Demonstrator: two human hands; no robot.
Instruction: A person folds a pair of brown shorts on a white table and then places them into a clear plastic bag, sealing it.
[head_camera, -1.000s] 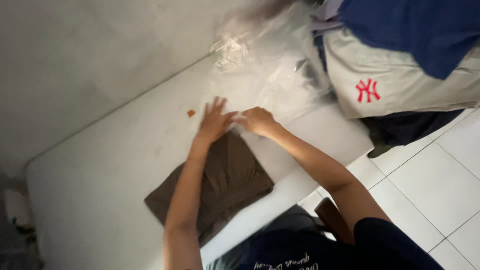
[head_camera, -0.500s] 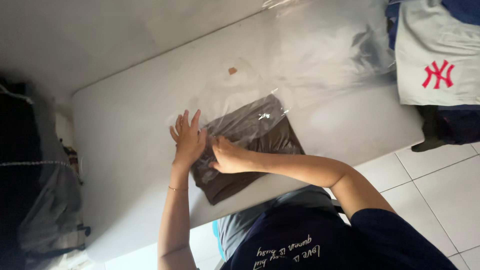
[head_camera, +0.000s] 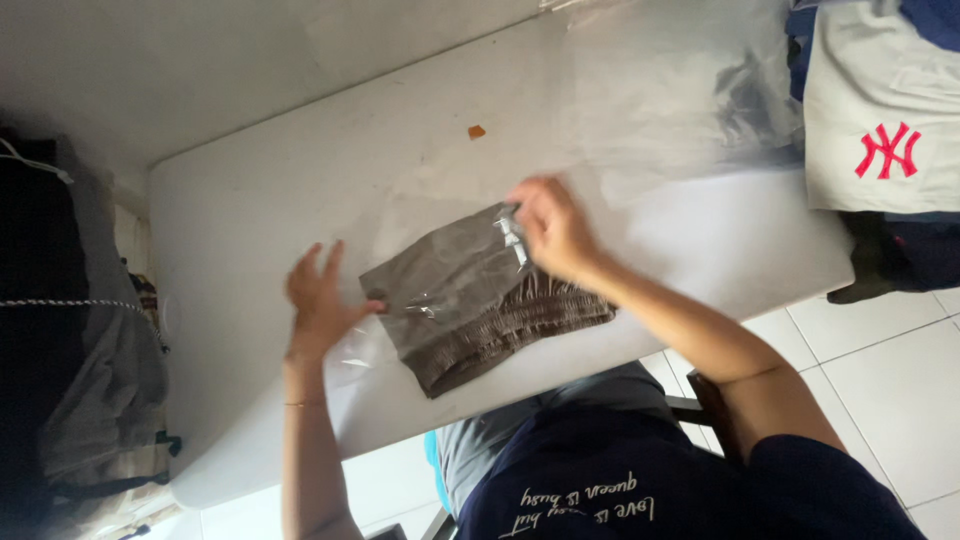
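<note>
White tiles floor the room beneath a pale rectangular tabletop (head_camera: 250, 220). At the far left a dark bag with grey cloth (head_camera: 70, 330) is cut off by the frame edge. On the tabletop, the left hand (head_camera: 320, 305) lies with fingers spread, its thumb touching the edge of a clear plastic bag (head_camera: 450, 270) that partly sheathes a folded dark brown garment with a ribbed waistband (head_camera: 500, 320); the waistband end sticks out uncovered. The right hand (head_camera: 550, 230) pinches the bag's upper edge. A small orange scrap (head_camera: 477, 131) lies beyond. More clear plastic sheeting (head_camera: 680, 90) is hard to make out. A beige garment with a red emblem (head_camera: 880, 130) overhangs the right end.
</note>
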